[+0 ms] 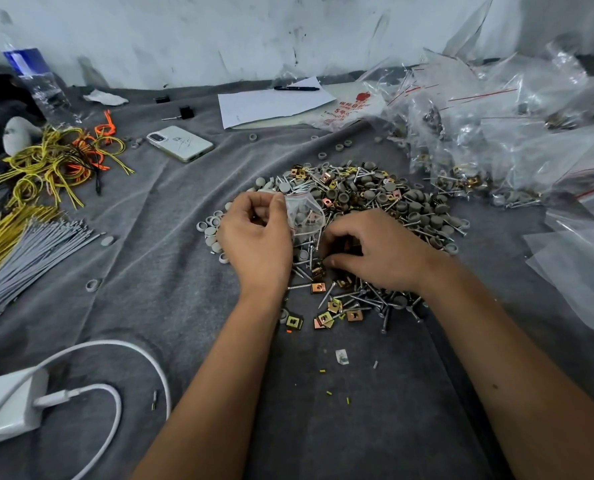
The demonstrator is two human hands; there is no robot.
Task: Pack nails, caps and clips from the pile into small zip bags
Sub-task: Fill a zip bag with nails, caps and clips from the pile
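Lying at far left on the grey-cloth bench [170, 271]: bundled grey and yellow ties [25, 251], a tangle of yellow and orange wires [56, 161], a white charger [8, 407] with its cable, and, further back, a water bottle [35, 81] and a white phone [179, 143]. Holding up a small zip bag [304, 216] at the near-left edge of the pile [364, 202], the left hand [254, 237], thumb and curled fingers pinching the bag's top edge; grey caps and what looks like a nail already showing inside the clear plastic. Reaching into the near side of the pile just beside the bag, the right hand [375, 251], fingers curled down among nails and brass-coloured clips [335, 304]; whether anything is actually pinched there cannot be told, the fingertips being hidden. Sitting behind the pile, a sheet of paper [271, 102] with a black pen [297, 88]; heaping up at right, filled bags [496, 150] with red zip strips, and flat empty bags [579, 265] at the far right edge. Judging by the layout, mid-fill on one bag, gathering the clips or nails for it. Calling next for a clean pinch on the remaining pieces, a short carry to the bag's mouth with the left hand keeping it open, then sealing the strip and adding it to the finished heap.
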